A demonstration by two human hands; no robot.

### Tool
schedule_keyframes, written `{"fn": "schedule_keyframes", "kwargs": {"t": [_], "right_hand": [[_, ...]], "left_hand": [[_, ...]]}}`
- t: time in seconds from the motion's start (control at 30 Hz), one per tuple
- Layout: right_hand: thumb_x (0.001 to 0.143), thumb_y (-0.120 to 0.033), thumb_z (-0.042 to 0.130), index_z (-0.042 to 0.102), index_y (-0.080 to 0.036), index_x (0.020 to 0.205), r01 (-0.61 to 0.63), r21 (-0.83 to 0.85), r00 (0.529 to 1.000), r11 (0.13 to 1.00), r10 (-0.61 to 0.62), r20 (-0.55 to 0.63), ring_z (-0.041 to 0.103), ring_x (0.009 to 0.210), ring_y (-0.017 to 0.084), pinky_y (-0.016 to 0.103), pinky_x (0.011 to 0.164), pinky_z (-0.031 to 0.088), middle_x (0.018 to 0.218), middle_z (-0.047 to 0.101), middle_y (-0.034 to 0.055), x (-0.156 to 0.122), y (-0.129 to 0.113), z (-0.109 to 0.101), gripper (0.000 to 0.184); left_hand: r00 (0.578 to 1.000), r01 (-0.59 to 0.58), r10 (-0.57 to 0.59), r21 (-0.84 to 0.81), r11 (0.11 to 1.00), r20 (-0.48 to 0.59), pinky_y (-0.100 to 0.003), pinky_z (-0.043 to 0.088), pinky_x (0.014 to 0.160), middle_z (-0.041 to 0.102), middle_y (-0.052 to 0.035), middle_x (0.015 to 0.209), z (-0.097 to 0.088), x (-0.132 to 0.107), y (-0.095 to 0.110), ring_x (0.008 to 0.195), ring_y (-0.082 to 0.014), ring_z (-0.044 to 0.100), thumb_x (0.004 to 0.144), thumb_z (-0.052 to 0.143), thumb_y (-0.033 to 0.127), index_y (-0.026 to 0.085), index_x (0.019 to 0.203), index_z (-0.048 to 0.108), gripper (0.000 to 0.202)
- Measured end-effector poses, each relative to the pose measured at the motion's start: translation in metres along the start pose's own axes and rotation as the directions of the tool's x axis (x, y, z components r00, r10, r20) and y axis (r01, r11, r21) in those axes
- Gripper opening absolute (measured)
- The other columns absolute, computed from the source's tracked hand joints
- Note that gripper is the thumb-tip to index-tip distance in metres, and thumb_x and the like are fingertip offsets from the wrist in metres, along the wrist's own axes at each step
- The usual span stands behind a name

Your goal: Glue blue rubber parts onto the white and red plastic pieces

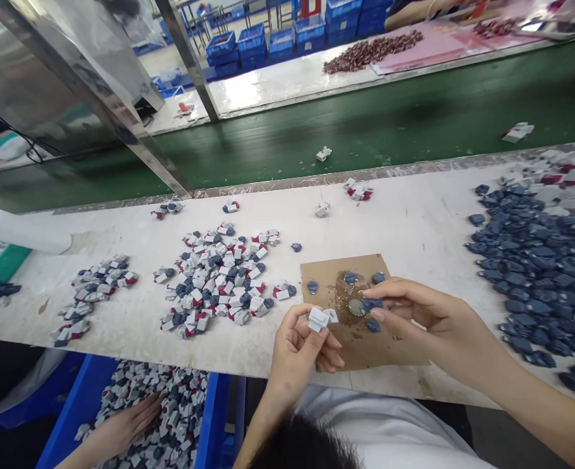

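Observation:
My left hand (297, 348) pinches a small white plastic block-shaped part (319, 318) between thumb and fingers, just over the near left of a brown cardboard sheet (326, 277). In my right hand (422, 316) is a small dark blue plastic part (371, 305), gripped by thumb and forefinger. It is right beside a small round cap (356, 307), which sits in a wet, shiny patch on the cardboard; whether they touch I cannot tell. Several loose blue parts (312, 286) lie around that patch.
A large heap of dark blue parts (522, 260) covers the right, white and red parts (561, 182) behind it. Joined white, blue and red pieces (219, 273) are piled left. A co-worker's hand (138, 420) rests in a blue bin (214, 417). Beyond runs a green conveyor belt (268, 137).

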State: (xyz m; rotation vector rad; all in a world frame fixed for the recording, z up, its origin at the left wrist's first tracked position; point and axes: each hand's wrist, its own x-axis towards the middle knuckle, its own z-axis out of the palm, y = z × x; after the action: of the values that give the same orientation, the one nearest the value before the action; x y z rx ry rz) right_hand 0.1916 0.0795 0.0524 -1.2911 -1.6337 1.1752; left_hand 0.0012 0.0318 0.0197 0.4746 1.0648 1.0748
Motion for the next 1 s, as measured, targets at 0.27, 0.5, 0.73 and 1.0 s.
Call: {"fn": "schedule_keyframes", "kwargs": {"t": [0.27,0.5,0.73,1.0], "right_hand": [[0.081,-0.051,0.071,0.074,-0.025,0.091,-0.024,0.069,0.998,0.997,0.028,-0.049,0.067,0.074,0.017,0.019,0.054,0.057,0.090,0.071,0.0064,-0.008,0.006,-0.003,0.028],[0.078,-0.047,0.074,0.074,-0.026,0.090,-0.038,0.188,0.996,0.981,0.053,-0.074,0.065,0.063,0.014,0.018,0.048,0.055,0.084,0.071,0.0045,-0.007,0.000,0.000,0.024],[0.076,-0.047,0.076,0.073,-0.025,0.090,-0.092,0.243,0.991,0.966,0.113,-0.075,0.062,0.059,0.015,0.022,0.047,0.056,0.081,0.070,0.0053,-0.011,0.002,0.005,0.026],[0.080,-0.046,0.073,0.073,-0.023,0.093,-0.130,0.252,0.989,0.959,0.142,-0.030,0.056,0.056,0.012,0.022,0.050,0.055,0.081,0.068,0.0044,-0.021,0.001,0.009,0.027]], "left_hand": [[0.999,-0.006,0.015,-0.190,0.982,0.049,-0.021,0.056,0.052,0.073,-0.0025,0.086,0.003,-0.001,0.003,0.070,-0.0147,0.069,0.076,0.075,0.042,0.021,0.092,0.061,0.030],[0.993,-0.038,0.025,-0.115,0.993,-0.114,-0.026,0.055,0.084,0.069,-0.0058,0.111,0.007,0.004,-0.005,0.103,-0.0182,0.066,0.068,0.085,0.031,0.021,0.099,0.070,0.037],[0.901,-0.330,0.421,0.464,0.822,-0.105,-0.025,0.050,0.071,0.064,-0.0035,0.088,-0.002,-0.003,-0.016,0.077,-0.0147,0.059,0.084,0.070,0.034,0.024,0.096,0.075,0.017],[0.944,-0.327,0.329,0.169,0.930,0.015,-0.024,0.055,0.054,0.066,-0.0046,0.092,0.005,-0.004,-0.018,0.076,-0.0183,0.069,0.084,0.065,0.049,0.022,0.089,0.062,0.028]]}}
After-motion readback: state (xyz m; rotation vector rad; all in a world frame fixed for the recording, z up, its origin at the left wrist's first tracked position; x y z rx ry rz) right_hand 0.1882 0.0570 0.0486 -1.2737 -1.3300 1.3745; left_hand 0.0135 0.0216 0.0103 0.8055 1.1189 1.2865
